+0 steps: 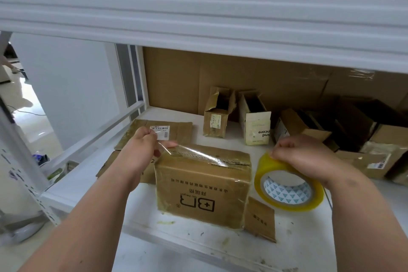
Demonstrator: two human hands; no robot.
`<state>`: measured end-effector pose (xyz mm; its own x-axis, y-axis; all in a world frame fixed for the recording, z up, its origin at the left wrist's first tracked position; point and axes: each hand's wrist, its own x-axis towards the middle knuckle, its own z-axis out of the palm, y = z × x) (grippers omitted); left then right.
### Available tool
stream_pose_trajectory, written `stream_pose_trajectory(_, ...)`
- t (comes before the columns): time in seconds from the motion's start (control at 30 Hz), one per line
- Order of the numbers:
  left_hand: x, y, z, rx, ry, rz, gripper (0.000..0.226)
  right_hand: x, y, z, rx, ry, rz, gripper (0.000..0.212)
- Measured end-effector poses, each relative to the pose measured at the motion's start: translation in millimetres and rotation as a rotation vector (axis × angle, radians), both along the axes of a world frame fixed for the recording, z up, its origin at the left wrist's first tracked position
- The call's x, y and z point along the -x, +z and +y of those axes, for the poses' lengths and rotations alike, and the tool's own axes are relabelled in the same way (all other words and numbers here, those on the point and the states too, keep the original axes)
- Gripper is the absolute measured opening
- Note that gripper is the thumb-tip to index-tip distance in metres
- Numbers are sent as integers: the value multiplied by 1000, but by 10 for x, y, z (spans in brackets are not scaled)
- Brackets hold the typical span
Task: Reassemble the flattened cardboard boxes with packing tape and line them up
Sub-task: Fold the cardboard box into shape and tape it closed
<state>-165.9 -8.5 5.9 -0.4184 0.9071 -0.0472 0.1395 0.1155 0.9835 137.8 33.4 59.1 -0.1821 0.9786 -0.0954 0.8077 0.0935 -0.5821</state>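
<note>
A single wide-angle camera is riding on the person's head, looking forward and down into a white metal shelf bay (298,247). It is sitting close, with both forearms reaching in from the bottom edge. The upper shelf's white ribbed front beam (198,13) is crossing the top of the view, bowed by the lens. No second view is sharing the scene.

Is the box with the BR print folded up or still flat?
Folded up. The box stands as a block on the shelf, a clear tape strip stretched over its top seam.
</note>
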Motion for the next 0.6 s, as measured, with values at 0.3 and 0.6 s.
stream_pose_trajectory(0.3,120,-84,-44,-8,2,-189,26,80,44,33,1,21,-11,25)
stream_pose_trajectory(0.6,-3,-166,-108,-27,133,-323,13,69,-71,-7,65,27,-50,22)
